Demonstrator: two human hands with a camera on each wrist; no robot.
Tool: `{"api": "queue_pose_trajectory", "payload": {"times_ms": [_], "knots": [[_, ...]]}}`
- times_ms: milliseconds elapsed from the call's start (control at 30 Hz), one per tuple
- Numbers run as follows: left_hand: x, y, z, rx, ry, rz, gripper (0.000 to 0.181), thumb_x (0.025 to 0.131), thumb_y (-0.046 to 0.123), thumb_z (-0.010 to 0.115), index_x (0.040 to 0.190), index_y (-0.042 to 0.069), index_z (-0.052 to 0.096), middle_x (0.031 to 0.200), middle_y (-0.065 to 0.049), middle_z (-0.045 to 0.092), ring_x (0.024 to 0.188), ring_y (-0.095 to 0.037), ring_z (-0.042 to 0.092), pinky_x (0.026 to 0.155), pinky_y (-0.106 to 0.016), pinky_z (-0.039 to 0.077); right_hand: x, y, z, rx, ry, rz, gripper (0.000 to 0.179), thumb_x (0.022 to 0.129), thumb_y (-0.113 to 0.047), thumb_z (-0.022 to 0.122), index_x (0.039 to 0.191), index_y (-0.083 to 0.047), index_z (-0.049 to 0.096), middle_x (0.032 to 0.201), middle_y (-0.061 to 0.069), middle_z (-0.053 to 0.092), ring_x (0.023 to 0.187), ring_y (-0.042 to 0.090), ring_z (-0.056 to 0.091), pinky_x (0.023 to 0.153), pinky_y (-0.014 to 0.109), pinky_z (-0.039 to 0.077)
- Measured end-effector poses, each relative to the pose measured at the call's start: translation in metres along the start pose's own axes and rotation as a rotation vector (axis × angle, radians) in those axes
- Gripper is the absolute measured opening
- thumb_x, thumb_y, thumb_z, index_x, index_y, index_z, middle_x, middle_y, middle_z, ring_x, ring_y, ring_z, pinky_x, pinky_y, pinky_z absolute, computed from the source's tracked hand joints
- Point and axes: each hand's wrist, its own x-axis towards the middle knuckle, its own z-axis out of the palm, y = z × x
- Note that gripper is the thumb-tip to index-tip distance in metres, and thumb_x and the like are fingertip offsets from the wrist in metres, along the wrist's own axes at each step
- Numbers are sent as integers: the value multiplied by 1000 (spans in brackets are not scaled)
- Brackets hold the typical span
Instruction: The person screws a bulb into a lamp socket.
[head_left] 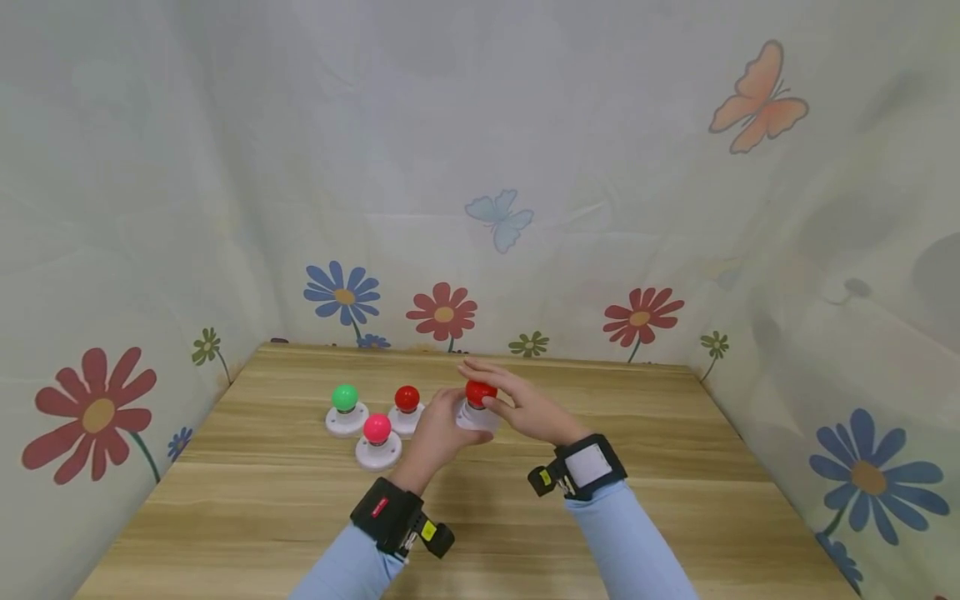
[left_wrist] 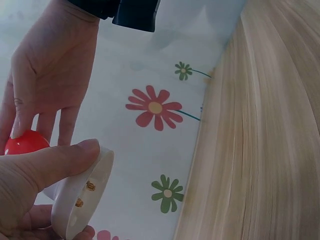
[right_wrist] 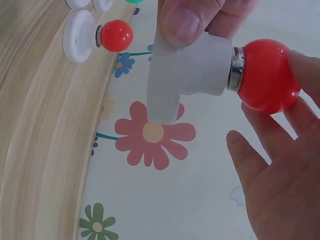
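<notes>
Raised above the table, a white lamp holder [right_wrist: 205, 65] has a red light bulb [right_wrist: 267, 76] seated in it, a strip of metal cap showing between them. My left hand [head_left: 438, 433] grips the holder by its round base, thumb on one side and fingers on the other. From the right, my right hand [head_left: 536, 410] holds the bulb's round end between thumb and fingers. The left wrist view shows the underside of the base [left_wrist: 85, 195] with two brass-coloured contacts; there the bulb is partly hidden by the left thumb.
Left of my hands, a green bulb [head_left: 345, 397], a pink bulb [head_left: 377, 428] and another red bulb [head_left: 407, 398] stand upright in white holders on the wooden table [head_left: 600, 533]. A pale cloth [head_left: 600, 125] printed with flowers and butterflies hangs behind and at the sides.
</notes>
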Motion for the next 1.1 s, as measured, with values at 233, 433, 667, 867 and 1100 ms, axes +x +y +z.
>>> {"api": "queue_pose_trajectory", "payload": {"times_ms": [233, 433, 667, 867, 1100], "knots": [[-1, 1, 0, -10, -13, -18, 71, 72, 25, 86, 132, 5, 55, 132, -15, 54, 116, -34, 54, 97, -52, 49, -1, -2, -1, -16, 12, 5, 52, 96, -10, 58, 145, -18, 45, 153, 7, 39, 141, 27, 36, 109, 50, 38], [-3, 2, 0, -26, -15, -21, 71, 72, 25, 86, 132, 6, 55, 132, -15, 55, 117, -34, 53, 95, -52, 49, 1, 1, 0, -77, 91, 38, 48, 90, -16, 67, 136, -13, 55, 138, 7, 56, 128, 26, 51, 104, 48, 45], [-4, 2, 0, -27, -15, -26, 69, 71, 26, 86, 130, 6, 56, 129, -14, 55, 115, -33, 54, 94, -52, 50, 4, -1, 1, -110, 124, 92, 45, 86, -18, 72, 129, -10, 60, 128, 8, 62, 116, 25, 59, 99, 44, 49], [-4, 2, 1, -34, -15, -22, 68, 72, 25, 86, 130, 7, 56, 127, -13, 56, 113, -32, 55, 93, -50, 51, 4, -4, 3, -133, 136, 104, 49, 84, -19, 75, 130, -10, 59, 129, 9, 60, 116, 26, 58, 98, 44, 50], [-4, 1, 0, -37, -10, -15, 69, 72, 24, 86, 132, 8, 55, 130, -13, 55, 113, -32, 54, 92, -48, 52, 3, -7, 2, -147, 101, 51, 50, 87, -17, 72, 134, -10, 56, 135, 9, 57, 122, 26, 55, 100, 41, 49]]}}
